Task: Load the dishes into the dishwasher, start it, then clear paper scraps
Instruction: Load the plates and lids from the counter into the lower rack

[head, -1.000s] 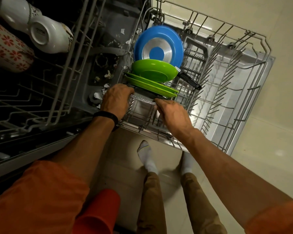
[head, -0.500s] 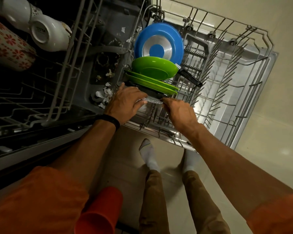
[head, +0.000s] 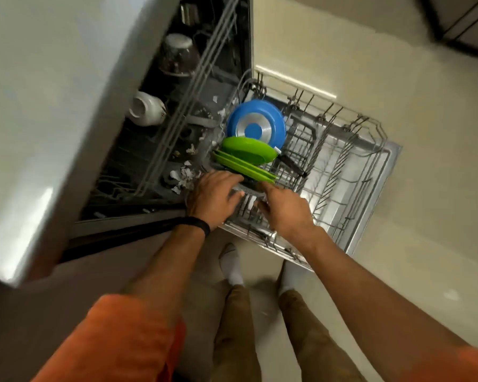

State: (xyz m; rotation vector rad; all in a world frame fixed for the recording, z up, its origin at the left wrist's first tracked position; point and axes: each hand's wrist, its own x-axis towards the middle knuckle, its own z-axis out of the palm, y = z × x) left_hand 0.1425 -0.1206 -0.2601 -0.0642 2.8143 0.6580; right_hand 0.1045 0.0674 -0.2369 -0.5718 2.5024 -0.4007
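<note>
Grip of the left hand (head: 213,197): its fingers lie forward over the left end of a clear dish (head: 249,189), thumb turned inward, but blur hides whether they curl round the rim or only rest on it. The right hand (head: 284,212) meets the dish's other end with its forefinger stretched out and the rest tucked under, and how firmly it grips I cannot tell either.

The dish sits at the near left corner of the lower rack (head: 381,139), seemingly among the tines. Two hands on opposite ends suit a wide, slippery piece that has to be steered edge-on between wires.

Further back along the same left side of the rack stand the green plates (head: 246,158), and behind them the blue pan (head: 255,128), bottom outward. All are on edge and close together, probably so water can reach each face and the rack's right half stays free.

Paper scraps (head: 183,177) lie just off the rack's left edge, on the machine's floor, and I judge them still to be cleared.
</note>
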